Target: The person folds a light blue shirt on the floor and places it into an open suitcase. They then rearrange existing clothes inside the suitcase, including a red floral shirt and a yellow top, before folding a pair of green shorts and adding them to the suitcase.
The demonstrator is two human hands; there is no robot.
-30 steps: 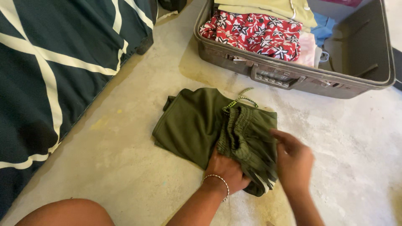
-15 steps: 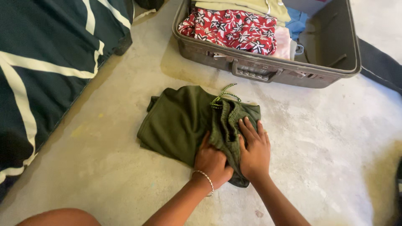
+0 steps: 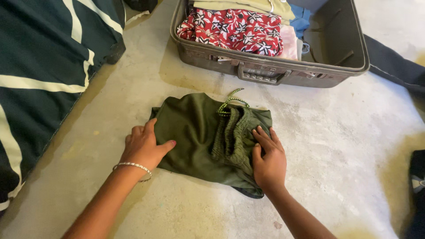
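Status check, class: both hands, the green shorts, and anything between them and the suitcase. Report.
Left hand flat on green shorts, left edge. Right hand flat on waistband side. Open suitcase beyond; bare floor between.

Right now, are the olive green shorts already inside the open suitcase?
No, the olive green shorts lie on the concrete floor in front of the suitcase, under both hands.

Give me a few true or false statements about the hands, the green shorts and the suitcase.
1. The left hand rests at the left edge of the green shorts. True.
2. The right hand holds the drawstring. False: it presses flat on the shorts by the waistband; the drawstring lies free.
3. The suitcase is shut. False: it lies open with folded clothes inside.
4. A red flowered garment lies in the suitcase. True.
5. The shorts lie on the bed. False: they lie on the floor.
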